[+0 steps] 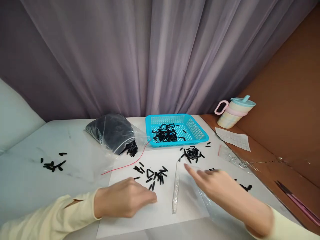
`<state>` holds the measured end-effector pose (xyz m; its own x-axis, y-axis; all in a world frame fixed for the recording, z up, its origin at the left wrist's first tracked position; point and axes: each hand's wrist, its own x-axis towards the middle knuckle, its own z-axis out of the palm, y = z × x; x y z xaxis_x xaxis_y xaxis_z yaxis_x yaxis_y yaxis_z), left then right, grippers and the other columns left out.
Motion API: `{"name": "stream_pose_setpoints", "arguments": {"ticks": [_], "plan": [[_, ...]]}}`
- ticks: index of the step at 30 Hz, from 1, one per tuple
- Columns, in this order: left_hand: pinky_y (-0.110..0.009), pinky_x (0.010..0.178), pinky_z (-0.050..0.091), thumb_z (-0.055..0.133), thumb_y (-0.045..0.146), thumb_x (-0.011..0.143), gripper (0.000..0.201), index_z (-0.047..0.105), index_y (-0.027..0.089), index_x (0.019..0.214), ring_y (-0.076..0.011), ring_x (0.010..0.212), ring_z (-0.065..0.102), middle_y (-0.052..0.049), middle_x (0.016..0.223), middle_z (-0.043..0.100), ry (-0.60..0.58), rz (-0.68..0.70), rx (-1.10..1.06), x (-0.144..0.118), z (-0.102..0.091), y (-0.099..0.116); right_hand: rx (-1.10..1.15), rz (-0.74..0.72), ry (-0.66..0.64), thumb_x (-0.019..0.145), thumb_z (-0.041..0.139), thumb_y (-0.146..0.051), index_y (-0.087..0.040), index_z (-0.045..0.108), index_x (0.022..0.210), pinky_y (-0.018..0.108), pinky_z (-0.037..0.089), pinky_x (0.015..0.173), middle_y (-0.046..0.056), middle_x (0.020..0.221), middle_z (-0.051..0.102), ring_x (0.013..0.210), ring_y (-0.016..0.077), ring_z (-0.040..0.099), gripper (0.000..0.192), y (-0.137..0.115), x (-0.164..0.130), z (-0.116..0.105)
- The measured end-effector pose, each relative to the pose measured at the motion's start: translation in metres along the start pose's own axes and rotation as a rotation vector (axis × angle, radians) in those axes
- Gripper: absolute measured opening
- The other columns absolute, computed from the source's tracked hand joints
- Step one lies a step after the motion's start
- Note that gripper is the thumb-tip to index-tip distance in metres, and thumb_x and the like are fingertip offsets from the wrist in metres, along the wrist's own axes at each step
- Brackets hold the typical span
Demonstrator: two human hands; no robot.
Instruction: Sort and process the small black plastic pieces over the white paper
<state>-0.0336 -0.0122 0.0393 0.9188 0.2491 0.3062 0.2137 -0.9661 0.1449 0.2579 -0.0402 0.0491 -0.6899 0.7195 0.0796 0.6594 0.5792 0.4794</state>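
Loose black pieces (160, 176) lie on white paper (150, 221) just beyond the left grip (125, 197), with more heaped near the right grip (215, 182), though I cannot tell whether either is pinching anything, while the pale counter (22, 180) carries a blue basket (178, 144) before a purple-grey curtain (120, 66).

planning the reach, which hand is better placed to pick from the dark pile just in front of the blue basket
Probably the right hand: its fingertips are close to the dark pile by the blue basket. The left hand sits farther off, on the other side of the clear strip.
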Motion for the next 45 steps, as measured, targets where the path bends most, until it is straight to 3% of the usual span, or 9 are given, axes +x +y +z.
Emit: {"name": "stream_pose_setpoints", "arguments": {"ticks": [4, 8, 12, 18, 22, 26, 28, 33, 45], "plan": [[-0.027, 0.034, 0.025, 0.035, 0.009, 0.087, 0.022, 0.056, 0.013, 0.089, -0.0129, 0.039, 0.042, 0.002, 0.048, 0.047, 0.024, 0.150, 0.132, -0.003, 0.043, 0.011, 0.021, -0.239, -0.129, 0.072, 0.050, 0.005, -0.009, 0.052, 0.110, 0.030, 0.020, 0.038, 0.000, 0.056, 0.059, 0.041, 0.0147, 0.055, 0.041, -0.018, 0.043, 0.010], [-0.027, 0.031, 0.024, 0.043, 0.010, 0.083, 0.017, 0.059, 0.009, 0.088, -0.0119, 0.038, 0.040, 0.002, 0.047, 0.043, 0.175, 0.236, 0.126, -0.007, 0.052, 0.009, 0.024, -0.213, -0.179, 0.073, 0.048, 0.006, -0.011, 0.054, 0.085, 0.031, 0.019, 0.039, 0.003, 0.056, 0.059, 0.043, 0.0170, 0.056, 0.022, -0.025, 0.055, 0.020], [-0.027, 0.031, 0.022, 0.043, 0.010, 0.083, 0.018, 0.061, 0.009, 0.086, -0.0115, 0.038, 0.037, 0.002, 0.046, 0.042, 0.235, 0.195, 0.055, -0.010, 0.053, 0.005, 0.114, -0.196, -0.017, 0.077, 0.043, 0.003, -0.017, 0.050, 0.075, 0.031, 0.022, 0.042, 0.001, 0.054, 0.055, 0.040, 0.0165, 0.051, 0.020, -0.016, 0.044, 0.018], [-0.027, 0.035, 0.020, 0.041, 0.008, 0.082, 0.020, 0.060, 0.010, 0.085, -0.0113, 0.038, 0.036, 0.002, 0.045, 0.044, 0.252, 0.115, -0.030, -0.011, 0.059, 0.003, 0.811, 0.284, 0.303, 0.091, 0.040, -0.021, -0.021, 0.042, 0.064, 0.025, 0.027, 0.044, -0.005, 0.046, 0.041, 0.039, 0.0100, 0.037, 0.027, -0.024, 0.027, 0.012], [-0.027, 0.035, 0.020, 0.042, 0.012, 0.084, 0.018, 0.060, 0.011, 0.081, -0.0108, 0.038, 0.035, 0.003, 0.045, 0.045, 0.265, 0.072, -0.092, -0.010, 0.060, 0.002, 1.488, 0.648, 0.074, 0.093, 0.036, -0.040, -0.021, 0.043, 0.064, 0.023, 0.028, 0.042, -0.008, 0.039, 0.035, 0.034, 0.0083, 0.032, 0.035, -0.041, 0.030, 0.021], [-0.027, 0.035, 0.020, 0.043, 0.013, 0.085, 0.017, 0.059, 0.012, 0.079, -0.0103, 0.037, 0.035, 0.003, 0.045, 0.047, 0.263, 0.036, -0.106, -0.009, 0.058, 0.003, 1.932, 0.744, -0.071, 0.088, 0.039, -0.051, -0.016, 0.054, 0.087, 0.022, 0.030, 0.034, 0.001, 0.059, 0.062, 0.031, 0.0080, 0.044, 0.038, -0.047, 0.038, 0.030], [-0.027, 0.035, 0.020, 0.043, 0.013, 0.086, 0.017, 0.059, 0.012, 0.079, -0.0101, 0.037, 0.035, 0.003, 0.045, 0.047, 0.261, 0.034, -0.105, -0.009, 0.058, 0.003, 2.005, 0.791, -0.069, 0.084, 0.048, -0.052, -0.014, 0.056, 0.083, 0.020, 0.031, 0.032, 0.005, 0.067, 0.066, 0.033, 0.0090, 0.050, 0.038, -0.046, 0.040, 0.034], [-0.026, 0.035, 0.021, 0.043, 0.013, 0.085, 0.016, 0.058, 0.012, 0.077, -0.0098, 0.036, 0.034, 0.003, 0.044, 0.046, 0.270, 0.045, -0.109, -0.007, 0.059, 0.002, 2.097, 0.781, -0.072, 0.074, 0.065, -0.047, -0.018, 0.040, 0.059, 0.015, 0.027, 0.028, 0.000, 0.044, 0.060, 0.026, 0.0065, 0.043, 0.041, -0.045, 0.038, 0.043], [-0.027, 0.036, 0.023, 0.048, 0.013, 0.082, 0.016, 0.061, 0.014, 0.074, -0.0110, 0.036, 0.036, 0.001, 0.044, 0.047, 0.137, 0.023, -0.125, -0.010, 0.061, 0.001, 2.095, 0.706, -0.122, 0.082, 0.055, -0.046, -0.015, 0.052, 0.075, 0.017, 0.034, 0.033, 0.001, 0.056, 0.062, 0.034, 0.0071, 0.048, 0.032, -0.040, 0.038, 0.043]]}}
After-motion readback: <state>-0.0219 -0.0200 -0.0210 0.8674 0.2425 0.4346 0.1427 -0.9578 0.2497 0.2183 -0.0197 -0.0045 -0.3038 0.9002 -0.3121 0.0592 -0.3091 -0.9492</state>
